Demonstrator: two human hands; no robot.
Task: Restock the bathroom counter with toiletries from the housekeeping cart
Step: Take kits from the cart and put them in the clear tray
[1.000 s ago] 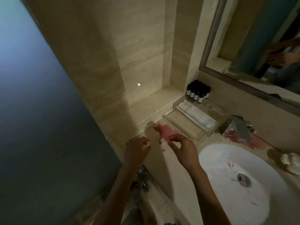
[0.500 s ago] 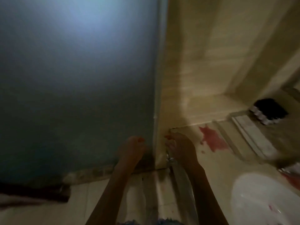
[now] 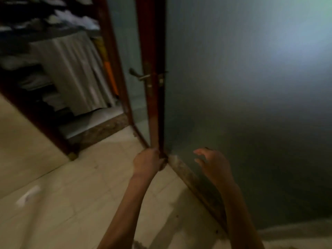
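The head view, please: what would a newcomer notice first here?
The large frosted glass panel fills the right, glowing pale at its upper right. Left of it stands the red-brown door edge with a metal lever handle. Both hands are low centre, the left hand curled by that edge, the right hand loosely open.

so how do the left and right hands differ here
The left hand is curled like a fist, seen against the door edge; whether it holds anything is unclear. The right hand has loose, spread fingers, holding nothing, against the frosted glass. Both are raised level, forearms bare.
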